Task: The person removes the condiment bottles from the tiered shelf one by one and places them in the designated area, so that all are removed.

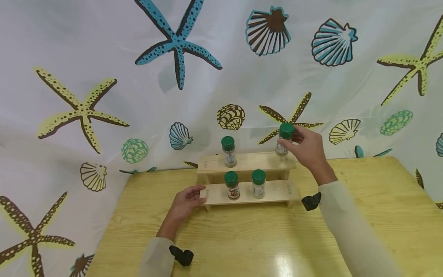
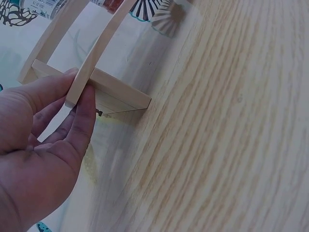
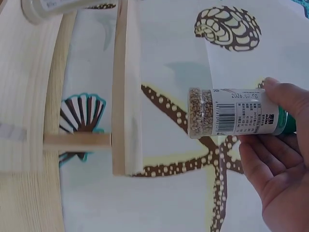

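Over there, the right hand (image 1: 306, 148) pinches a green-capped jar (image 3: 236, 112) in the air by the wooden rack (image 1: 257, 159)'s upper shelf. Well left of that hand stands another jar (image 1: 229, 154). The left hand (image 1: 187, 202) grips the lower shelf (image 1: 216, 195)'s end, two more jars (image 1: 233, 188) to its right.

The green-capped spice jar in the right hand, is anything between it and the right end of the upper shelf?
Nothing visible. In the right wrist view, only open space separates the spice jar from the upper shelf. The shelf's other green-capped jar stands toward the left end.
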Tool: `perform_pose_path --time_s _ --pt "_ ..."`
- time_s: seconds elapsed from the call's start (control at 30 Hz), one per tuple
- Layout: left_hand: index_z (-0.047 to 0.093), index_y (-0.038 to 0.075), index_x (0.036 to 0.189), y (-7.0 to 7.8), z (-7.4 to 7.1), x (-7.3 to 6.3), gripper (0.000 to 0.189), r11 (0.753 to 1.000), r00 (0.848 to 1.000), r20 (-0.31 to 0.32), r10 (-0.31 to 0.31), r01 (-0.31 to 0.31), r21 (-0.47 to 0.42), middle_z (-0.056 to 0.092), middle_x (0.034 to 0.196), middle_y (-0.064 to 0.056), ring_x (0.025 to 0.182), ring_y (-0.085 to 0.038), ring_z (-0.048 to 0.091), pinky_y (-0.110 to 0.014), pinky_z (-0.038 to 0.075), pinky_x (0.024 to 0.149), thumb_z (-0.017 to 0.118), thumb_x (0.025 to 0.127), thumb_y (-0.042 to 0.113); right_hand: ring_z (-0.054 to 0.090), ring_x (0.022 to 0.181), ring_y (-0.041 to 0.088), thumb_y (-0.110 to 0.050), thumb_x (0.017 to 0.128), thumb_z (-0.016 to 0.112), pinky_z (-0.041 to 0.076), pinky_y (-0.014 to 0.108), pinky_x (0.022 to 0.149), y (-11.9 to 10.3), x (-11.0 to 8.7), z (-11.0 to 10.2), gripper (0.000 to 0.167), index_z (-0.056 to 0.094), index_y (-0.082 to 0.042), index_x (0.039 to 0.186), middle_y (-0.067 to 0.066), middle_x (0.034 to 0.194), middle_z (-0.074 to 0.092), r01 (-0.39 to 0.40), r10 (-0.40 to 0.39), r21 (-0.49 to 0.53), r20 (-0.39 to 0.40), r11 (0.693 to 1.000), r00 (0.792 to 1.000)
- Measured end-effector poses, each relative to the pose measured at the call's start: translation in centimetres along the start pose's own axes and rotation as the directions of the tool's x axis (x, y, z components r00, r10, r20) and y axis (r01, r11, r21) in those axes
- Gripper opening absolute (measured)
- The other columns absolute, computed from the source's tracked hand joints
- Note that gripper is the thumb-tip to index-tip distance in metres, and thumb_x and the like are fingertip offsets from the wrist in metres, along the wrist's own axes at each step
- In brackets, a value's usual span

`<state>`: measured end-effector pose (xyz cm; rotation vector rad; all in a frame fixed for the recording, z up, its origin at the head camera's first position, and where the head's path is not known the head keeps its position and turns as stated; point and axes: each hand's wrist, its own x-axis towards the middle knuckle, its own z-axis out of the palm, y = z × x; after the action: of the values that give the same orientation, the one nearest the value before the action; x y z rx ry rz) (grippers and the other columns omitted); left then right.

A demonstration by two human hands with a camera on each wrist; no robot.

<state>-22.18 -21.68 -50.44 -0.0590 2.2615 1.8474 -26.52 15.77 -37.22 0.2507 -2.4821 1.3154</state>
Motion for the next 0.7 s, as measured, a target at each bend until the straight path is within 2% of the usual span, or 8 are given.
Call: perform_pose_path --time_s 0.33,0.53,0.7 --pt "0.054 0.003 0.131 -0.1 0.3 0.0 0.049 1.0 1.0 -0.001 -0.013 0.013 -0.007 0.053 0.132 -0.02 0.115 -0.022 0.056 -0.019 0.05 0.083 0.069 0.085 0.006 0.063 0.107 0.037 -0.027 0.086 0.07 0.051 0.046 0.09 2.4 -1.6 -3.2 0.049 0.058 0.0 0.125 0.024 0.115 0.065 -0.017 0.014 -0.053 -0.058 0.998 0.998" --pt "0.053 0.002 0.131 -0.3 0.3 0.0 0.048 1.0 1.0 0.0 -0.012 0.012 -0.021 0.053 0.133 -0.02 0.115 -0.022 0.056 -0.017 0.05 0.083 0.068 0.085 0.006 0.062 0.107 0.039 -0.029 0.087 0.069 0.05 0.047 0.09 4.2 -2.6 -4.5 0.051 0.057 0.0 0.127 0.025 0.117 0.064 -0.065 0.057 -0.102 -0.075 0.993 0.996" --pt "0.053 0.002 0.132 -0.2 -0.1 0.1 0.048 1.0 1.0 0.004 -0.005 0.005 -0.015 0.053 0.133 -0.021 0.115 -0.021 0.056 -0.017 0.05 0.082 0.068 0.086 0.005 0.06 0.111 0.04 -0.029 0.089 0.067 0.048 0.049 0.093 5.5 -3.4 -5.0 0.052 0.054 0.0 0.129 0.025 0.119 0.061 -0.108 0.103 -0.09 -0.068 0.99 0.992"
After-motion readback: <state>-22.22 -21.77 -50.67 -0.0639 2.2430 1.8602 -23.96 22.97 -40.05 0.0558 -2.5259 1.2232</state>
